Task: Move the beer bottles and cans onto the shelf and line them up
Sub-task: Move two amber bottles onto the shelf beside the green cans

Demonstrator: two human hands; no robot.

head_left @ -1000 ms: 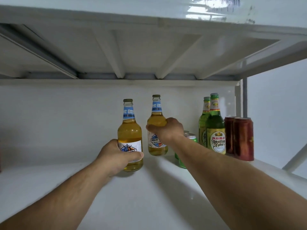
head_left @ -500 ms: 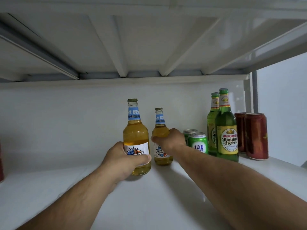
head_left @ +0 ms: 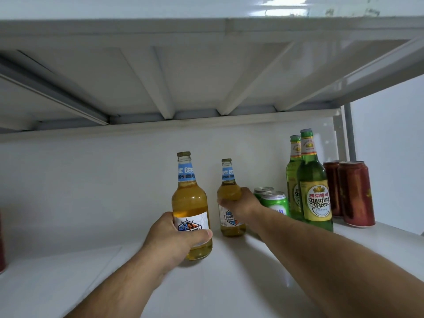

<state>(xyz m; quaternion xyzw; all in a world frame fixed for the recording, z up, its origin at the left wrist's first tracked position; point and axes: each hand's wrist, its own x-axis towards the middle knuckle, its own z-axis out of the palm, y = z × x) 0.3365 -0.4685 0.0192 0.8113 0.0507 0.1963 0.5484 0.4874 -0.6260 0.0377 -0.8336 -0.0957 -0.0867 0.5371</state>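
Two clear bottles of golden beer with blue neck labels stand upright on the white shelf (head_left: pixel 229 283). My left hand (head_left: pixel 176 239) grips the nearer bottle (head_left: pixel 190 200) low on its body. My right hand (head_left: pixel 238 203) grips the farther bottle (head_left: pixel 229 226) around its middle, deeper on the shelf. To the right of it stand two green cans (head_left: pixel 274 201), then two green Yanjing bottles (head_left: pixel 314 187), then two red cans (head_left: pixel 354 193), each pair one behind the other.
The white upper shelf (head_left: pixel 206 72) with its ribs hangs low above the bottle tops. A white back wall closes the shelf. A dark red object (head_left: pixel 1 246) shows at the left edge. A grey upright post (head_left: pixel 350 131) stands at the right.
The farther bottle in my right hand has gone deeper onto the shelf, uncovering the green cans. My left hand keeps its bottle in much the same spot. The view has shifted slightly.
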